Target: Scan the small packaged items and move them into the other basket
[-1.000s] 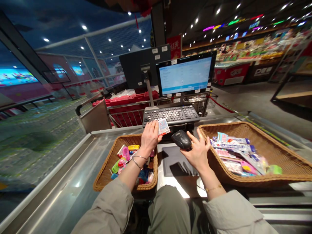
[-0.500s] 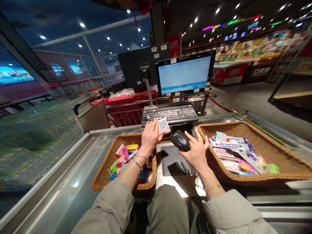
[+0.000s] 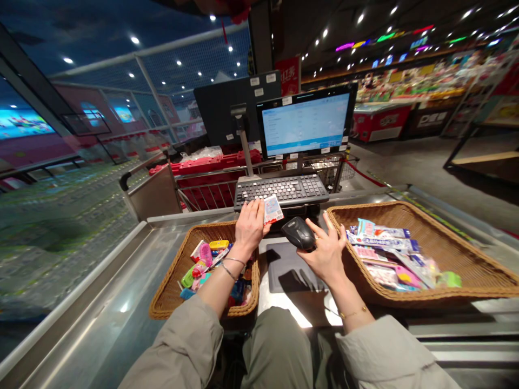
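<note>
My left hand (image 3: 250, 228) pinches a small white and red packet (image 3: 273, 209) just in front of the keyboard, above the left basket. My right hand (image 3: 326, 253) grips a black handheld barcode scanner (image 3: 299, 233), its nose turned toward the packet and a short gap between them. Below my left forearm, a wicker basket (image 3: 170, 286) holds small colourful packaged goods (image 3: 205, 265). Beside my right hand, a wider wicker basket (image 3: 389, 208) holds flat boxes and blister packs (image 3: 383, 254).
A black keyboard (image 3: 281, 189) and a lit monitor (image 3: 306, 121) stand straight ahead, with a dark mat (image 3: 287, 267) between the baskets. Steel counter (image 3: 113, 286) runs left. Behind the keyboard stands a wire cart (image 3: 206, 186) with red crates; store shelves lie far right.
Both hands keep hold of the packet and scanner in nearly the same pose. The whole scene drifts slightly left in view, and the scanner sits a little closer to the packet.
</note>
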`<state>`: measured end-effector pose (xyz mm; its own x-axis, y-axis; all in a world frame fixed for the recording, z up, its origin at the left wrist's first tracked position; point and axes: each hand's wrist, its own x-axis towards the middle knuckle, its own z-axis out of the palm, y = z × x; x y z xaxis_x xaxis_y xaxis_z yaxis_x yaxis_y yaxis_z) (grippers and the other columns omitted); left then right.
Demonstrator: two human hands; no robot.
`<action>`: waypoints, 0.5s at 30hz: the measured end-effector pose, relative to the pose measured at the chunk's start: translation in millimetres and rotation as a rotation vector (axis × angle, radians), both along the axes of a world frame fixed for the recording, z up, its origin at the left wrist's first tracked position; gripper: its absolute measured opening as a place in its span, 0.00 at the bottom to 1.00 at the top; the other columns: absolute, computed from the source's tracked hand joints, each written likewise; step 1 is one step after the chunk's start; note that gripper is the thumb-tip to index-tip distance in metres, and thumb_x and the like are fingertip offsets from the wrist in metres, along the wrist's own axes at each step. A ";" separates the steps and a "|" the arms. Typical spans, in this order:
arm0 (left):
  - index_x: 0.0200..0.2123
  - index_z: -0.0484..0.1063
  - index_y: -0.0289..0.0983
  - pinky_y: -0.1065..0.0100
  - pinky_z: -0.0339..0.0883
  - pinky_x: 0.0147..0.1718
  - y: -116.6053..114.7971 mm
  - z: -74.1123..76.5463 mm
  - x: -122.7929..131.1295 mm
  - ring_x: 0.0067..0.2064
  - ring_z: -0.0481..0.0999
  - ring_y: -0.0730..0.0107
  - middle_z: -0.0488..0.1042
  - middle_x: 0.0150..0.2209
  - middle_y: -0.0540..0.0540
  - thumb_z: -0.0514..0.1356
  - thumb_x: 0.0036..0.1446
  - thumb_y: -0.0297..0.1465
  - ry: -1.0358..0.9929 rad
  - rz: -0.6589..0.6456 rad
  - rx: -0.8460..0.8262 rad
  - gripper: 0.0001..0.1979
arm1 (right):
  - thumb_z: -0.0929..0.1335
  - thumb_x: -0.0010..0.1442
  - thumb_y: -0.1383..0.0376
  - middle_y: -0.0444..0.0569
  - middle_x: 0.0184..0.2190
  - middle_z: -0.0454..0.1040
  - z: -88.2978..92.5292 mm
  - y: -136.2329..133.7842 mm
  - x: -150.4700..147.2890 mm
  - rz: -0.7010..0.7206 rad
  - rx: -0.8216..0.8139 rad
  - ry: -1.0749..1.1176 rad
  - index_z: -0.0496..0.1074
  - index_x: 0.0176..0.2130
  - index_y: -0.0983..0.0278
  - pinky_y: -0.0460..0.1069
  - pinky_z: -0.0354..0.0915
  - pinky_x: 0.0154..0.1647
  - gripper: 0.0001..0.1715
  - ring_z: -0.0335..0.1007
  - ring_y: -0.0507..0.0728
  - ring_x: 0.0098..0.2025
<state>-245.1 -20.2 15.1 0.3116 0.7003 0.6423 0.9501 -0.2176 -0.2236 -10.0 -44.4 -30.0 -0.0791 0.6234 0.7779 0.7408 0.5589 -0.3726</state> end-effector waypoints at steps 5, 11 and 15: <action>0.67 0.63 0.22 0.45 0.56 0.70 0.4 1.2 1.0 0.67 0.67 0.44 0.66 0.66 0.26 0.61 0.63 0.36 -0.011 -0.002 -0.005 0.34 | 0.71 0.54 0.59 0.50 0.55 0.79 0.7 -0.9 0.3 0.006 -0.004 0.002 0.79 0.33 0.60 0.76 0.41 0.69 0.08 0.55 0.73 0.71; 0.67 0.62 0.22 0.44 0.55 0.70 1.4 1.5 2.0 0.68 0.65 0.44 0.66 0.67 0.26 0.61 0.63 0.36 -0.017 -0.009 -0.016 0.34 | 0.71 0.54 0.59 0.50 0.55 0.79 0.3 -0.3 1.3 0.005 -0.004 0.003 0.78 0.32 0.60 0.76 0.41 0.69 0.08 0.55 0.73 0.71; 0.69 0.60 0.24 0.44 0.54 0.70 2.8 0.2 2.8 0.68 0.65 0.43 0.65 0.67 0.26 0.61 0.63 0.37 -0.032 -0.012 -0.017 0.36 | 0.71 0.54 0.59 0.50 0.55 0.79 0.0 -0.3 2.2 0.008 -0.011 -0.001 0.79 0.35 0.59 0.76 0.41 0.69 0.09 0.55 0.73 0.71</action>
<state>-242.3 -17.4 15.3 0.2999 0.7072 0.6403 0.9539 -0.2326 -0.1898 -7.8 -44.6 -30.0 -0.0847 0.6312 0.7710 0.7369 0.5605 -0.3779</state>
